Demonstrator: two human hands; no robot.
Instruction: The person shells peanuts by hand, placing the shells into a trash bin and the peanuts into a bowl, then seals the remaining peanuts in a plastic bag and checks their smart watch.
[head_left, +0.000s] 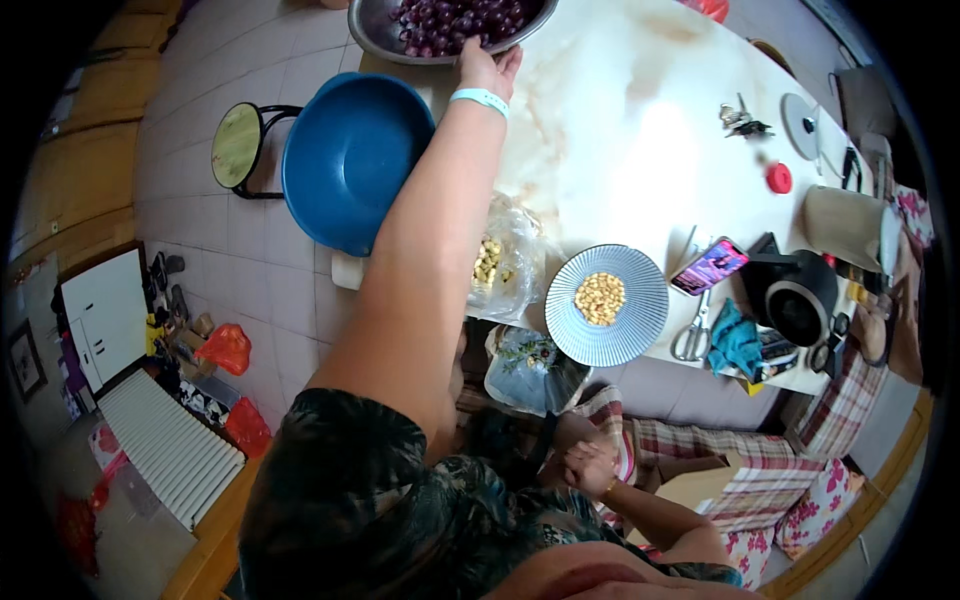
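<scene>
My left hand, with a pale teal band at the wrist, reaches across the table to a metal bowl of dark red grapes. Its fingers are at the near rim, some over the edge and some outside. Down by my lap is my right hand, fingers curled; whether anything lies inside them is hidden. Shelled nuts or seeds form a small pile on a ribbed blue-white plate. Left of it, a clear plastic bag holds unshelled pieces, partly covered by my left forearm.
A large blue basin sits left of my arm, near a round stool. Toward the table's right are a lit phone, scissors, a teal cloth, keys and a glass lid. A lined bin stands below the table edge.
</scene>
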